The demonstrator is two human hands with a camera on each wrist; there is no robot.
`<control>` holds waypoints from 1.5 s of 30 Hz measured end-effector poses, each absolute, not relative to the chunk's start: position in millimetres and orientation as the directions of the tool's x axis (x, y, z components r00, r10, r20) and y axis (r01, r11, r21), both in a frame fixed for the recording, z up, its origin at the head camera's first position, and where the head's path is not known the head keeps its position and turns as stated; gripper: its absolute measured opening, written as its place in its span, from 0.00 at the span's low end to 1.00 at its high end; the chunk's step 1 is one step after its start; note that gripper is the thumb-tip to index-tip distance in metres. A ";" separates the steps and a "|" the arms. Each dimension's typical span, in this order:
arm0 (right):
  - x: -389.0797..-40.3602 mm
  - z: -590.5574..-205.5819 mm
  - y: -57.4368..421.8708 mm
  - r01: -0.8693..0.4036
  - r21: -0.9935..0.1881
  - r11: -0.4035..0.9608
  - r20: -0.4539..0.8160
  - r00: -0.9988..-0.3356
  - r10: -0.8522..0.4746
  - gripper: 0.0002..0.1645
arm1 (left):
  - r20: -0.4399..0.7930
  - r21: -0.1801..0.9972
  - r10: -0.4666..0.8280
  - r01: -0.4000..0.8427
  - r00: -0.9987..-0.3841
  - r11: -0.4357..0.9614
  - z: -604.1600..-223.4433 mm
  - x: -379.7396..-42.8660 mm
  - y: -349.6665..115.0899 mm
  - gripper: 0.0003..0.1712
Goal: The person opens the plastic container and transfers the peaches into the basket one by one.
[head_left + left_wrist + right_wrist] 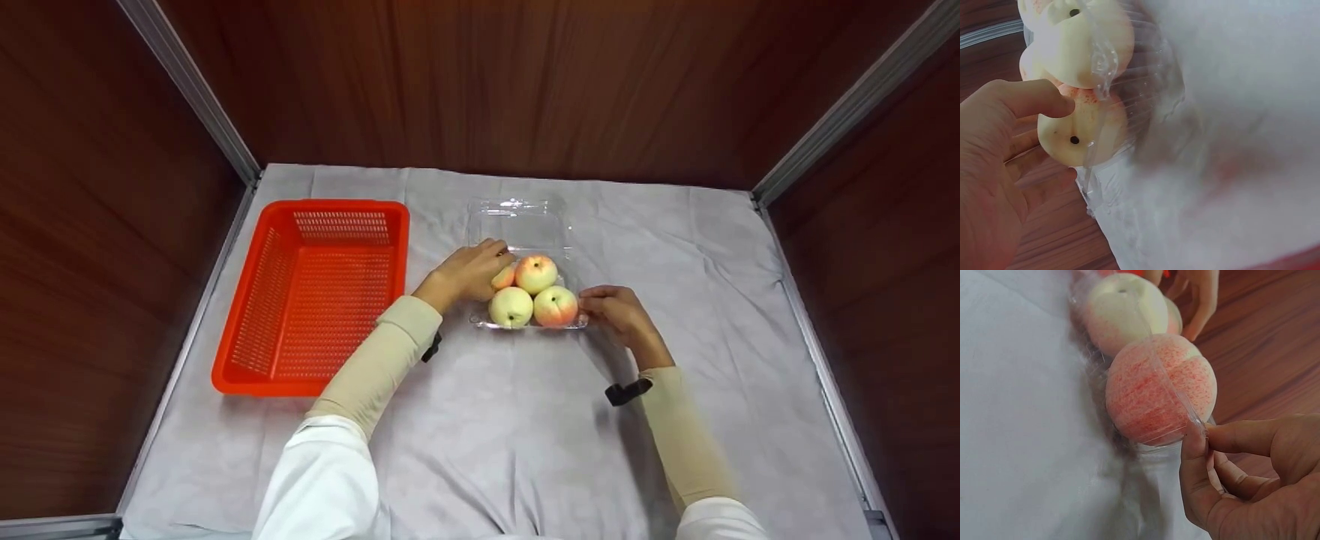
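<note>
A clear plastic clamshell box (pixel 581 323) sits on the cloth with its lid (pixel 519 229) folded back away from me. Several pale yellow and pink peaches lie inside it. At the box's left back corner my left hand (pixel 469 274) holds one peach (pixel 1081 132), thumb on top and fingers around its far side. My right hand (pixel 615 311) pinches the box's rim at the right, between thumb and index finger, close beside a redder peach (pixel 1159 391). In the head view, the left hand partly covers the peach it holds.
To the left stands a red plastic basket (pixel 406 247) with perforated walls and nothing inside. Grey cloth (pixel 510 420) covers the table. Dark wood-look panels (pixel 487 90) with metal edge strips enclose the back and both sides.
</note>
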State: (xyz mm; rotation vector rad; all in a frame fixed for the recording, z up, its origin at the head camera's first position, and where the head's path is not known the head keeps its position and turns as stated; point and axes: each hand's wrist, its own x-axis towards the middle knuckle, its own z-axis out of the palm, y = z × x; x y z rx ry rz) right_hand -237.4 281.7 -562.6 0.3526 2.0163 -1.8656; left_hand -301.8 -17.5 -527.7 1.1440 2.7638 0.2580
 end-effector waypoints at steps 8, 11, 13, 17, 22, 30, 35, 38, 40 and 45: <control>-239.8 -564.3 281.8 0.423 -0.900 0.102 -0.430 -0.900 -0.065 0.25 | -0.047 0.215 0.712 0.689 -0.701 0.692 -534.6 -301.4 -17.2 0.28; -239.4 -563.6 281.4 0.419 -0.903 0.095 -0.426 -0.902 -0.069 0.24 | -0.041 0.217 0.715 0.692 -0.698 0.689 -537.7 -302.4 -16.5 0.28; -239.7 -563.9 282.0 0.418 -0.903 0.102 -0.426 -0.902 -0.070 0.25 | -0.039 0.217 0.718 0.696 -0.695 0.685 -539.8 -302.8 -15.9 0.29; -239.6 -564.0 283.2 0.410 -0.904 0.125 -0.420 -0.905 -0.069 0.26 | -0.032 0.201 0.727 0.708 -0.686 0.677 -542.8 -303.1 -15.0 0.31; -239.1 -564.9 283.3 0.405 -0.905 0.131 -0.416 -0.907 -0.063 0.26 | -0.015 0.165 0.733 0.721 -0.680 0.673 -546.0 -302.0 -14.8 0.34; -239.8 -567.9 282.3 0.414 -0.900 0.133 -0.422 -0.906 -0.037 0.24 | 0.009 0.073 0.748 0.746 -0.664 0.662 -550.7 -300.1 -13.5 0.33; -239.3 -567.1 282.1 0.420 -0.902 0.103 -0.426 -0.904 -0.044 0.22 | 0.028 0.074 0.744 0.744 -0.667 0.664 -552.7 -300.3 -12.9 0.30; -239.0 -566.8 282.1 0.412 -0.907 0.084 -0.417 -0.907 -0.053 0.23 | 0.044 0.074 0.746 0.746 -0.665 0.661 -552.8 -300.7 -13.2 0.29; -238.5 -567.2 282.0 0.411 -0.908 0.082 -0.416 -0.908 -0.049 0.22 | 0.047 0.083 0.746 0.747 -0.664 0.660 -552.7 -300.8 -13.4 0.29; -238.1 -566.7 282.7 0.406 -0.909 0.093 -0.412 -0.910 -0.051 0.22 | 0.048 0.097 0.745 0.746 -0.665 0.659 -553.4 -301.5 -13.5 0.29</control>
